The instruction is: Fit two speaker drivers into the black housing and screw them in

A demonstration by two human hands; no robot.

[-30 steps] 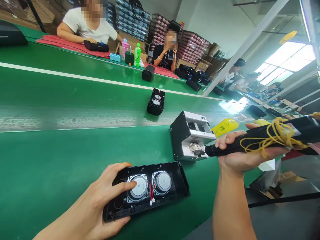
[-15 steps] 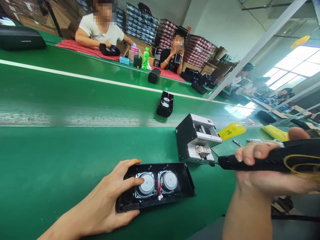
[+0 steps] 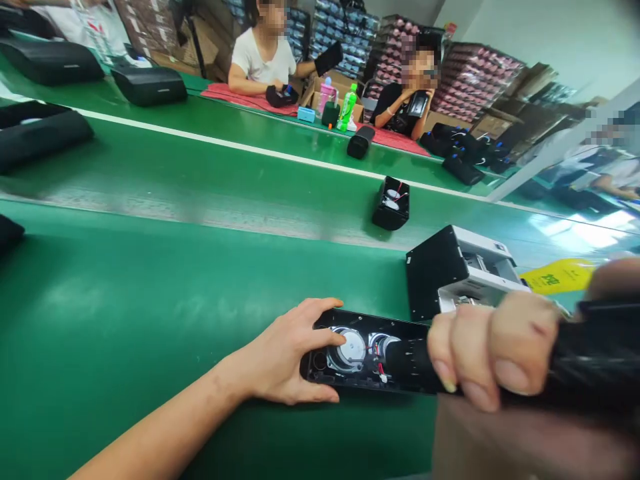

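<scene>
A black speaker housing (image 3: 375, 325) lies open on the green bench, with two round silver speaker drivers (image 3: 351, 349) inside and a red wire with a white plug between them. My left hand (image 3: 290, 353) grips its left end, a finger resting on the left driver and the thumb along the near edge. My right hand (image 3: 495, 350) is wrapped round a black electric screwdriver (image 3: 411, 360). The tool's nose reaches over the right part of the housing and partly covers the right driver. Its tip cannot be made out.
A black and white screw-feeder-like machine (image 3: 430, 277) stands behind my right hand, beside a yellow bottle (image 3: 560, 277). Another open speaker housing (image 3: 391, 207) sits on the belt. More black housings (image 3: 150, 85) are at the left. Two co-workers (image 3: 263, 60) handle parts across the line.
My view has swung left, so things appear further right. The screwdriver has come from beside the machine to over the housing's right part. One co-worker now holds up a dark panel.
</scene>
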